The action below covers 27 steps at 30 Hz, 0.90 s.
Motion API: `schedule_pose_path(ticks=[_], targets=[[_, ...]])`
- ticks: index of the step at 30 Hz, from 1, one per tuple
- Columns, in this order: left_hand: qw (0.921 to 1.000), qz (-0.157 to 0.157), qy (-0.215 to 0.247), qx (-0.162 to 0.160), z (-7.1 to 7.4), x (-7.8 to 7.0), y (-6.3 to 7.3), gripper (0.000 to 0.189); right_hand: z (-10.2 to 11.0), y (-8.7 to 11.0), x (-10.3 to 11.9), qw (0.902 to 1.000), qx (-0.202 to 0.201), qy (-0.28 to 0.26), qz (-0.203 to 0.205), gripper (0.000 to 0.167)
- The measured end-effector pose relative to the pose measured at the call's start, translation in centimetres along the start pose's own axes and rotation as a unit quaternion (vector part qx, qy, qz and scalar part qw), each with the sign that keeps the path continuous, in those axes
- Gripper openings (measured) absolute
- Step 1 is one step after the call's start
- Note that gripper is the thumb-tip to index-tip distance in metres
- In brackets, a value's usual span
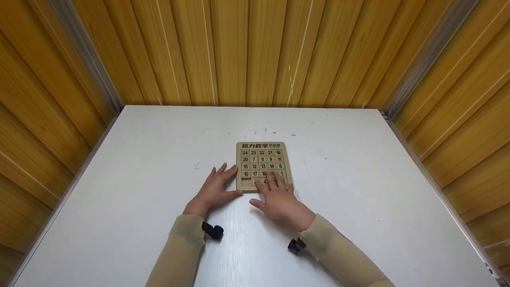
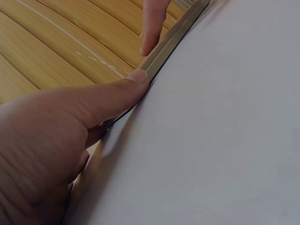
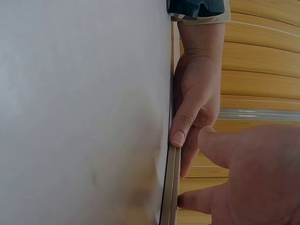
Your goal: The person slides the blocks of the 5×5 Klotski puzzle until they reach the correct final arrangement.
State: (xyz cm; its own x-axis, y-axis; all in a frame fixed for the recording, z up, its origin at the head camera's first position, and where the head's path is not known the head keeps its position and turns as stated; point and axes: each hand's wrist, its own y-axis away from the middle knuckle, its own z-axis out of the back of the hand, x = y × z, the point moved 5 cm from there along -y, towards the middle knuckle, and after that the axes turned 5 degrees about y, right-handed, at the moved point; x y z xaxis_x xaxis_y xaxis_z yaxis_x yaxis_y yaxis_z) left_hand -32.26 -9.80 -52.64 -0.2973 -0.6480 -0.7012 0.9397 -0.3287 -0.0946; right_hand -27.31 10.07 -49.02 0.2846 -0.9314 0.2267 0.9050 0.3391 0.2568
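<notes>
A wooden number sliding puzzle lies flat on the white table, its numbered tiles in rows under a line of printed characters. A tile-free slot shows at its lower left. My left hand rests at the puzzle's left side, thumb against the near edge, one fingertip at the left edge, fingers mostly straight. Over the lower right tiles lies my right hand, fingers extended and touching them; they hide several numbers. Its thumb points left, off the board. In the left wrist view, the left thumb presses the puzzle's edge.
The white table stretches around the puzzle, with small dark marks beyond it. Yellow wood-look panels stand along the back and both sides, joined by grey metal posts. A black wrist device sits on each sleeve.
</notes>
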Motion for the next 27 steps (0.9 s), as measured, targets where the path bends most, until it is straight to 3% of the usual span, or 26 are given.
schedule_pose_path(ticks=[12,20,27], targets=[[1.0,0.009,0.002,-0.001,-0.1,0.0,0.1,0.088,0.5,-2.7,0.3,0.9991,-0.014,-0.008,0.04,0.073],[1.0,0.003,-0.003,0.006,0.0,-0.3,0.0,0.086,0.6,-3.8,0.4,0.9996,-0.001,0.011,0.027,0.074],[0.9999,0.003,-0.008,0.007,0.1,-0.2,0.0,0.087,0.4,-3.5,0.5,0.9995,0.01,0.02,0.024,0.076]])
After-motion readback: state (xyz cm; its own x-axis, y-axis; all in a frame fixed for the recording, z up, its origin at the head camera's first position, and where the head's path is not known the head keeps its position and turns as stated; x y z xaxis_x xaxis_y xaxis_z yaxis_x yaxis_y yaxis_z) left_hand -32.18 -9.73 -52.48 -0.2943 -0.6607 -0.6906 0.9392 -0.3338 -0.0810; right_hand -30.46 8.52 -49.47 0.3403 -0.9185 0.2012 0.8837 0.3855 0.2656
